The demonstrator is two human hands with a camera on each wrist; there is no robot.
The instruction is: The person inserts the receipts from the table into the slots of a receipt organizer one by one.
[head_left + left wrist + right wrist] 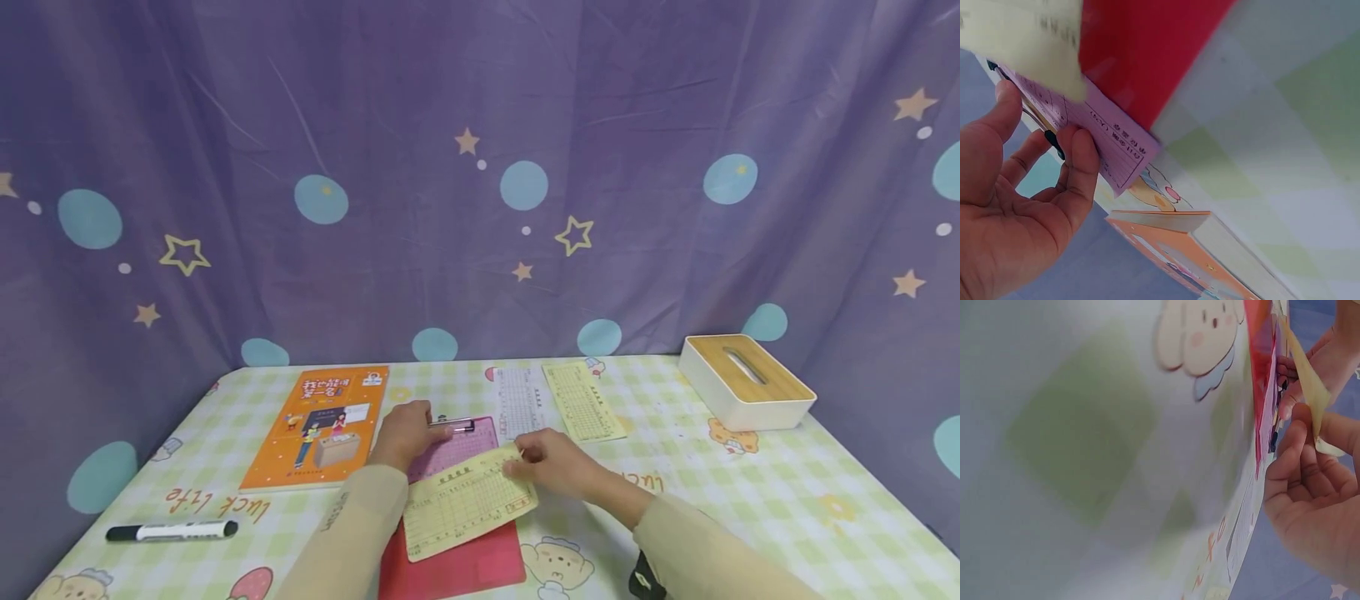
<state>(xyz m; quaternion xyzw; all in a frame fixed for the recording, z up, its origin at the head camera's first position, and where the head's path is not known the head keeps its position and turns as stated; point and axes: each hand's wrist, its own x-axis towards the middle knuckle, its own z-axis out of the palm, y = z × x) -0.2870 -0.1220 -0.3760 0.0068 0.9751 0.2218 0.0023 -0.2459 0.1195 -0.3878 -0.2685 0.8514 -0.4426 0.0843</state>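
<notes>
My right hand [558, 467] pinches a yellow printed slip [471, 504] by its upper right corner, above a red clipboard [465, 577]. That slip bends between thumb and fingers in the right wrist view. A pink-purple printed slip [450, 454] lies at the clipboard's top end, partly covered by the yellow one. My left hand [401, 435] grips the metal clip [463, 425] there, thumb on one side and fingers curled at the other. In the left wrist view the purple slip [1113, 140] reaches past the red board [1141, 56], beside the fingertips.
Behind the clipboard lie a white slip [519, 402] and another yellow slip [583, 402]. An orange book [318, 429] is at left, with a marker [172, 531] nearer the front. A tissue box [746, 383] stands at back right, before a purple curtain [637, 275].
</notes>
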